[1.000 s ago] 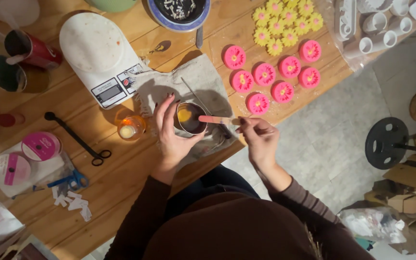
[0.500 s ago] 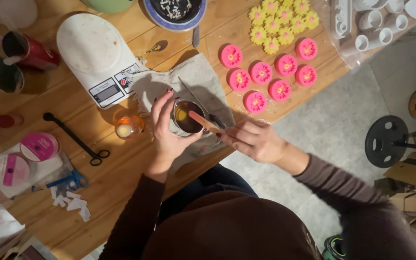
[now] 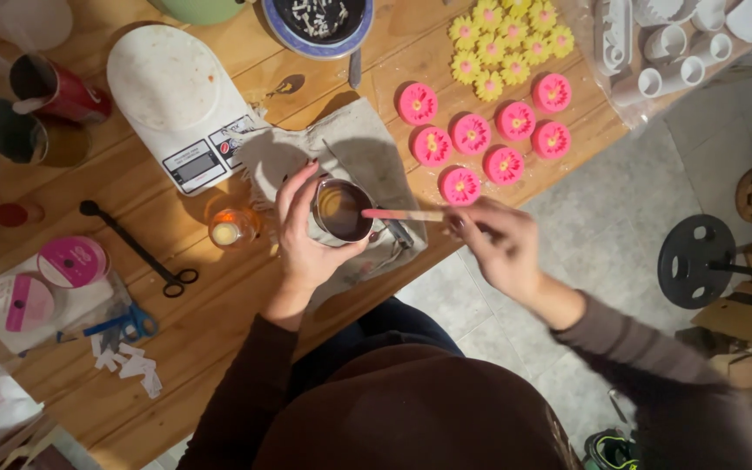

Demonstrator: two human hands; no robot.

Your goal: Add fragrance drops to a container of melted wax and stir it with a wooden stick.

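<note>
My left hand (image 3: pixel 305 235) wraps around a small metal pot (image 3: pixel 342 211) that holds brownish-yellow liquid, over a grey cloth (image 3: pixel 354 157) on the wooden table (image 3: pixel 219 305). My right hand (image 3: pixel 498 244) pinches the end of a flat wooden stick (image 3: pixel 402 214) with a pink-stained tip that reaches over the pot's rim. Several pink flower-shaped candles (image 3: pixel 489 144) lie just beyond the stick, with several yellow flower candles (image 3: pixel 506 39) behind them.
A white kitchen scale (image 3: pixel 180 100) sits left of the cloth, a small orange glass jar (image 3: pixel 230 228) beside my left hand. Black long-handled scissors (image 3: pixel 137 251), pink ribbon spools (image 3: pixel 71 261), blue scissors (image 3: pixel 119 324), two cups (image 3: pixel 45 91), a bowl (image 3: pixel 315 22) and white moulds (image 3: pixel 672 43) surround them.
My right hand swung out to the right and the stick turned from slanted to level, its tip still at the pot. The left hand stayed on the pot.
</note>
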